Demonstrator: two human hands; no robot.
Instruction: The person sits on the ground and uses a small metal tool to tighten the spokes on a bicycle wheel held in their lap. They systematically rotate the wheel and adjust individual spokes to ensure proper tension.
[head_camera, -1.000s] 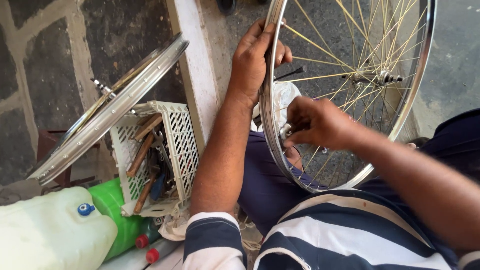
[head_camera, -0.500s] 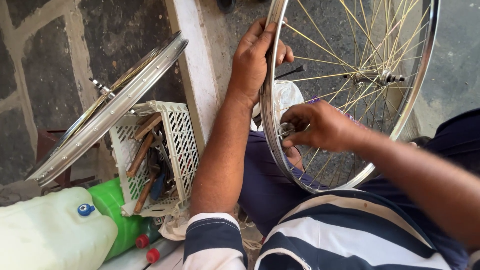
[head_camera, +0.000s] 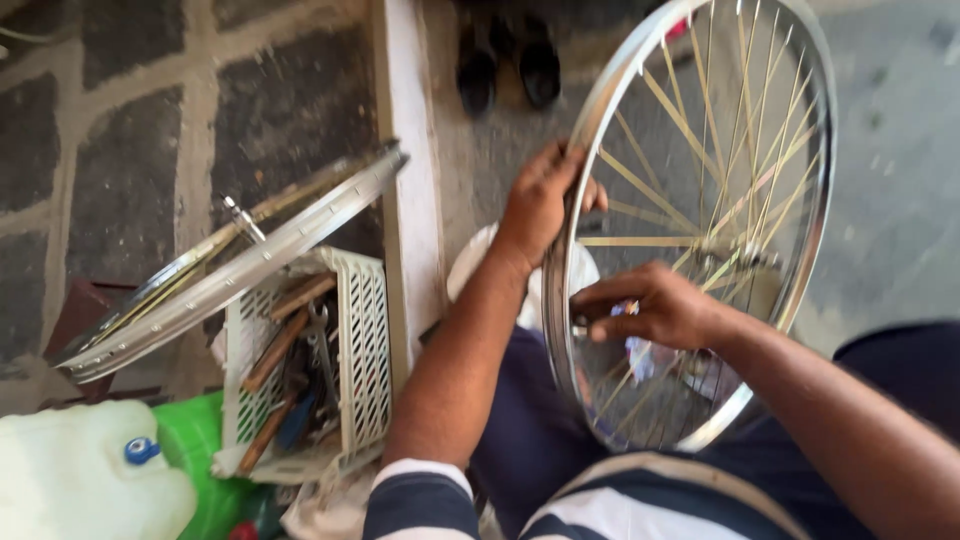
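Both hands work on the spoked wheel (head_camera: 700, 230), which stands upright over the person's lap. The left hand (head_camera: 540, 205) is clamped over the rim's far edge; the right hand (head_camera: 655, 305) pinches a small tool at a spoke end near the rim. This looks like spoke adjustment; turning the tool demands a steady rim.
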